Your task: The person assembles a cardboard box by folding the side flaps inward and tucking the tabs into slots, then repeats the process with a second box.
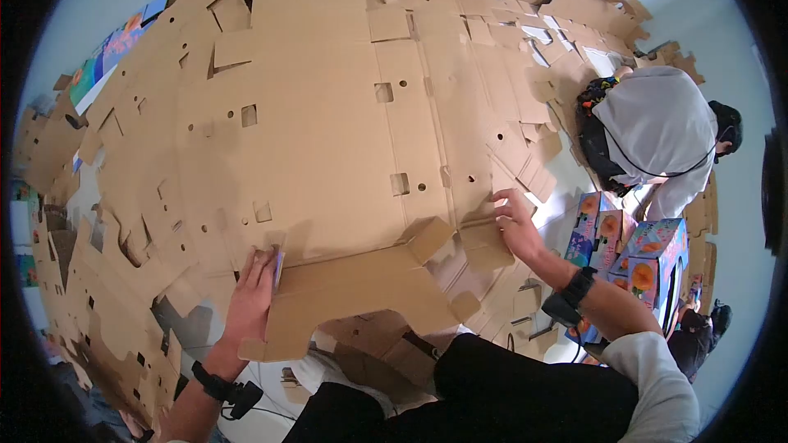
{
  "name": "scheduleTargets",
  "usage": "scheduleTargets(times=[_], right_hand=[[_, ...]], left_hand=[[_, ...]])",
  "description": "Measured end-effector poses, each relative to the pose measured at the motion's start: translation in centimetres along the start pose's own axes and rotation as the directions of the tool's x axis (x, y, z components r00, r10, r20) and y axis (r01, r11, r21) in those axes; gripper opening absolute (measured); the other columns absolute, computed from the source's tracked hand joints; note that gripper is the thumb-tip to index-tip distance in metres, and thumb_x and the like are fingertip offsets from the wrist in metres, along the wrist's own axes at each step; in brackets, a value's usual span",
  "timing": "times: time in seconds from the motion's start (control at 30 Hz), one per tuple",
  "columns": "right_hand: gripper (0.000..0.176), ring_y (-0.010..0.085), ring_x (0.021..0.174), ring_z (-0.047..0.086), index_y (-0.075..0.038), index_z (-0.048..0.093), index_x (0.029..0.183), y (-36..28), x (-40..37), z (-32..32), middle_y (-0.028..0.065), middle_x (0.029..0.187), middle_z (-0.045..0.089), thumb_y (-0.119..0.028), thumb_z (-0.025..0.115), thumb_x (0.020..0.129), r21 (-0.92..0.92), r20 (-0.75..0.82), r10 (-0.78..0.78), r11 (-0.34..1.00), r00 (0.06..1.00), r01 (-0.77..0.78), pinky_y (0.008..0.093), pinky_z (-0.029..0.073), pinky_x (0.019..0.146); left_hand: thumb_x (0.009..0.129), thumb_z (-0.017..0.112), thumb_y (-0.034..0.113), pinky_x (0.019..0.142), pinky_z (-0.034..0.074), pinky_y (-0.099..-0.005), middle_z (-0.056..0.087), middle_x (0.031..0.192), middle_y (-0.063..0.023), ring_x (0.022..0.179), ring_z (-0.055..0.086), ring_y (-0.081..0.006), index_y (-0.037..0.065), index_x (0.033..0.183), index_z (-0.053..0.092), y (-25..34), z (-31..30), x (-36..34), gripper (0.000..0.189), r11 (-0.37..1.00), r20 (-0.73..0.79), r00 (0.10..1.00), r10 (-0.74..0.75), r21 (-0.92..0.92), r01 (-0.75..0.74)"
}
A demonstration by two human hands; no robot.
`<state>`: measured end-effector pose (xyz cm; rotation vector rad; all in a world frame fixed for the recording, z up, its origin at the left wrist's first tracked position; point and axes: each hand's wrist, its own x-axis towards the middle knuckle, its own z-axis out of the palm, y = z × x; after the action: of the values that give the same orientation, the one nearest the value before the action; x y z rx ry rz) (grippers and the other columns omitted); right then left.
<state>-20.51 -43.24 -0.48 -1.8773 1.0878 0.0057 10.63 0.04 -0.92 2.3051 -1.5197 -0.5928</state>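
Note:
A large brown cardboard sheet (320, 148) with small square cut-outs and round holes spreads out in front of me. At its near edge stands a partly folded cardboard box piece (361, 279) with raised flaps and a wide curved cut-out toward me. My left hand (256, 283) grips the left side of this piece, fingers together over its edge; a sliver of printed surface shows beside the fingertips. On the other side, my right hand (519, 226) has its fingers bent and apart, right at a small flap (486, 246) at the piece's right end. Both wrists wear black straps with small devices.
Colourful printed boxes (644, 254) are stacked at the right. Beyond them a person in a light top (661, 119) bends over other cardboard. More cut cardboard (107, 312) lies at the left, with printed boxes (115, 49) behind. Another person (698, 336) is at lower right.

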Motion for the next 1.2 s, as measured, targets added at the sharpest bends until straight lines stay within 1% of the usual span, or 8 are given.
scheduleTargets(times=[0.2,0.4,0.5,0.6,0.73,0.93,1.1,1.2], right_hand=[[0.036,0.0323,0.101,0.073,-0.006,0.073,0.133,-5.4,-2.9,-2.2,0.0158,0.126,0.073,0.003,0.062,0.1,-0.327,0.174,-0.612,0.703,0.771,0.632,0.0381,0.06,0.091],[0.047,0.0361,0.099,0.075,-0.01,0.067,0.142,-4.8,-1.2,-2.8,0.0189,0.118,0.073,-0.014,0.077,0.097,-0.401,0.296,-0.708,0.518,0.642,0.756,0.0425,0.062,0.085],[0.046,0.0363,0.082,0.076,-0.012,0.065,0.142,-5.4,-0.4,-1.9,0.0189,0.101,0.074,-0.025,0.077,0.1,-0.278,0.122,-0.453,0.839,0.883,0.469,0.0444,0.061,0.075],[0.03,0.0366,0.068,0.073,-0.011,0.07,0.129,-11.2,-1.9,-1.0,0.0175,0.084,0.072,-0.024,0.072,0.102,-0.318,0.116,-0.472,0.816,0.874,0.482,0.0453,0.06,0.067],[0.017,0.0396,0.072,0.074,-0.01,0.07,0.114,-15.8,-2.8,0.5,0.0176,0.077,0.071,-0.014,0.066,0.098,-0.185,0.595,-0.555,0.609,0.581,0.771,0.051,0.059,0.067],[0.023,0.0342,0.081,0.071,-0.008,0.072,0.116,-10.6,0.8,7.8,0.0123,0.091,0.07,-0.014,0.071,0.094,-0.106,0.662,-0.683,0.322,0.308,0.941,0.0464,0.058,0.073],[0.053,0.0365,0.118,0.063,-0.011,0.065,0.14,-11.4,-0.6,6.4,0.0154,0.123,0.065,-0.027,0.08,0.092,-0.279,0.601,-0.649,0.376,0.466,0.883,0.0477,0.053,0.102],[0.081,0.0399,0.135,0.051,-0.013,0.056,0.154,-11.1,-0.6,5.3,0.0202,0.144,0.052,-0.033,0.091,0.083,-0.374,0.43,-0.617,0.542,0.659,0.752,0.0484,0.048,0.111]], left_hand=[[0.089,0.071,0.018,0.129,0.037,-0.0542,0.046,0.163,-0.0265,0.156,0.034,-0.0566,-0.009,0.159,0.04,-0.2,0.3,-0.7,0.081,1.0,0.07,0.998,-0.004,0.025,0.002],[0.089,0.069,0.011,0.127,0.04,-0.0534,0.048,0.161,-0.0275,0.154,0.039,-0.0542,-0.009,0.159,0.043,0.6,0.6,-0.6,0.077,0.997,0.049,0.998,-0.043,0.068,0.039],[0.09,0.068,0.011,0.125,0.043,-0.052,0.051,0.16,-0.0266,0.154,0.041,-0.0511,-0.009,0.157,0.046,1.3,0.4,-0.2,0.073,0.984,0.057,0.997,0.043,0.169,-0.052],[0.091,0.066,0.011,0.119,0.049,-0.05,0.055,0.156,-0.023,0.148,0.05,-0.0463,-0.008,0.155,0.048,3.9,-0.9,-0.1,0.069,0.98,0.075,0.995,0.061,0.183,-0.074],[0.089,0.068,0.012,0.109,0.055,-0.048,0.064,0.144,-0.0189,0.131,0.061,-0.0396,-0.003,0.148,0.057,3.7,1.8,-0.1,0.061,0.977,0.075,0.982,0.173,0.114,-0.181],[0.086,0.072,0.013,0.109,0.052,-0.0493,0.066,0.13,-0.0165,0.125,0.062,-0.0376,0.001,0.14,0.064,5.6,2.9,-0.9,0.056,1.0,0.114,0.993,0.006,0.024,-0.009],[0.085,0.077,0.008,0.116,0.044,-0.0504,0.06,0.133,-0.0169,0.124,0.06,-0.0399,0.006,0.144,0.058,2.9,6.0,-4.7,0.062,0.912,-0.297,0.864,-0.406,-0.066,0.405],[0.088,0.075,0.006,0.107,0.05,-0.0481,0.06,0.13,-0.0174,0.116,0.062,-0.0351,0.01,0.142,0.059,-1.8,7.3,-8.0,0.056,0.786,-0.232,0.759,-0.608,-0.308,0.536]])
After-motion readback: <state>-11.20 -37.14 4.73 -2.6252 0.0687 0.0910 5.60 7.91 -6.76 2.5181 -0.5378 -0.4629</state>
